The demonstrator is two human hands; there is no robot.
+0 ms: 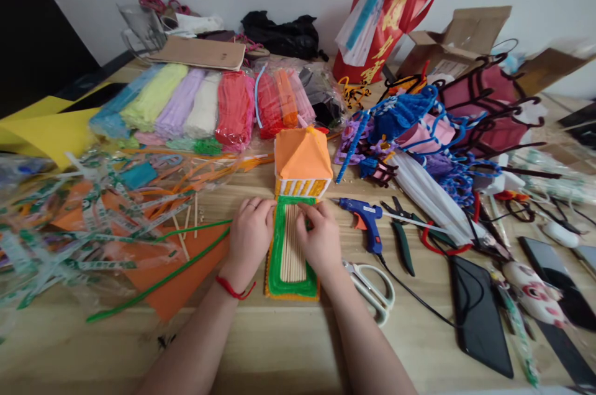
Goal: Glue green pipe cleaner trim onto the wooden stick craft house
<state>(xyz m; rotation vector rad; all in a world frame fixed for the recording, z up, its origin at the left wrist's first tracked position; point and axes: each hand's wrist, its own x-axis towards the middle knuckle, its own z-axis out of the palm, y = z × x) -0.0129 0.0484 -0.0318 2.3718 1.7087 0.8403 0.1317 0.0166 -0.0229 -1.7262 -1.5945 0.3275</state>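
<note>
Left hand [250, 235] steadies the green-edged base [292, 252] mid-desk, fingers curled against its side. Right hand [319, 238] presses the wooden sticks [292, 243] before the orange-roofed house [302, 164], fingers together — seemingly seating sticks; next calls for even pressure. Red bag [395, 10] — gold characters, unreadable.

Fingers [311, 213] cover the green-edged base's [275, 258] top end; the phone [561, 286] far right is cut off by the frame edge.
</note>
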